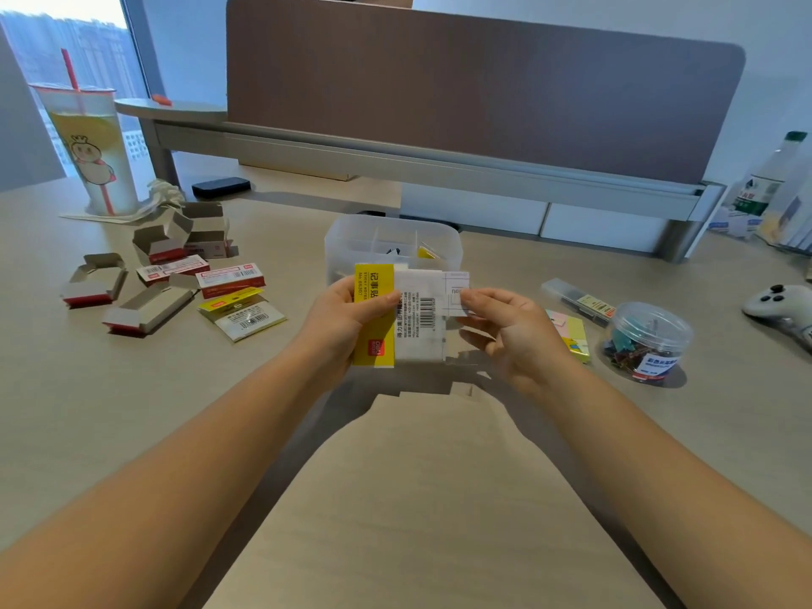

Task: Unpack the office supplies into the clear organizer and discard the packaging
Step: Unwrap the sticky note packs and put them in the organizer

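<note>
My left hand (347, 318) grips a pack of sticky notes (397, 318), yellow on the left and white with a barcode on the right, held above the desk. My right hand (505, 327) pinches the pack's clear wrapper flap (457, 292) at its upper right corner. Just behind the pack stands the clear organizer (351, 243) with dividers and a few small items inside. Another wrapped sticky-note pack (244, 314) lies on the desk to the left. Coloured sticky notes (573, 334) lie to the right, partly hidden by my right hand.
Several opened and flattened staple boxes (149, 274) lie at the left. A drink cup with a straw (94, 147) stands far left. At right are a round tub of binder clips (646, 345), a slim clear case (575, 298), a game controller (777, 305) and a bottle (769, 178).
</note>
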